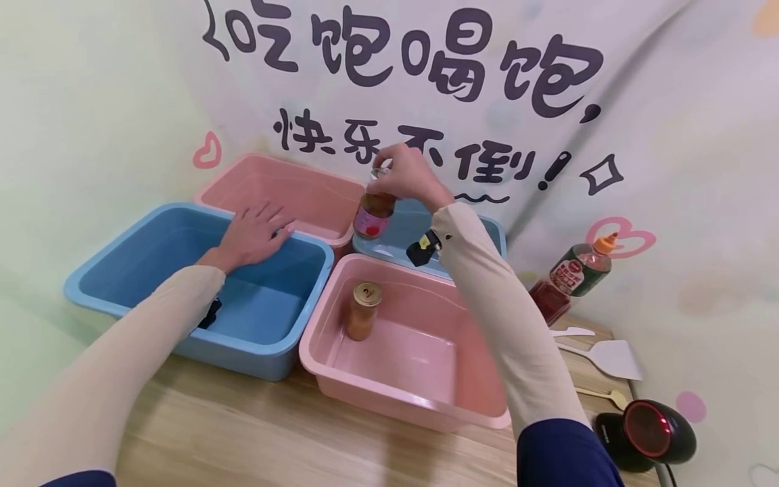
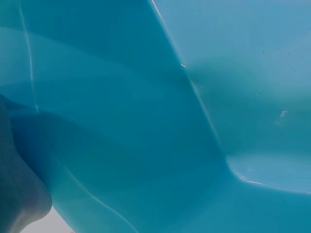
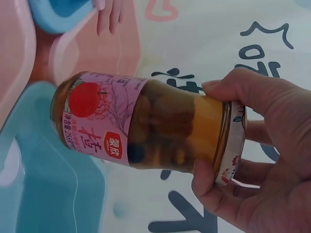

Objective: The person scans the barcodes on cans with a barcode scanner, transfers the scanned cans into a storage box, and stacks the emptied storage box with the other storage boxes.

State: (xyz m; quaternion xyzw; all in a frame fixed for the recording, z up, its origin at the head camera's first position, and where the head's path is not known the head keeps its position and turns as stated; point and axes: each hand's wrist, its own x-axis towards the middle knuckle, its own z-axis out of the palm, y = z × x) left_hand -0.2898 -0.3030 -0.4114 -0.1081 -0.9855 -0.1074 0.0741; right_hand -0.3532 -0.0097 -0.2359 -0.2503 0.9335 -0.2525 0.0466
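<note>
My right hand (image 1: 406, 177) grips a glass jar (image 1: 372, 216) near its lid, thumb and fingers round the neck. Dark round pieces in amber liquid show through the glass, below a pink label with a red fruit (image 3: 83, 99). In the head view the jar appears in front of the back blue bin (image 1: 426, 230). Fingers straight, my left hand (image 1: 252, 235) lies over the far rim of the left blue bin (image 1: 243, 362), beside the back pink bin (image 1: 316, 196). Mostly that blue bin's inside fills the left wrist view, with part of the hand (image 2: 24, 199) at the edge.
A gold-lidded container (image 1: 364, 318) stands in the front pink bin (image 1: 389, 402). To the right are a red sauce bottle (image 1: 572, 277) with an orange cap, a white spatula (image 1: 611, 358), a small yellow spoon (image 1: 617, 398) and a black device (image 1: 675, 433) with a red-lit face.
</note>
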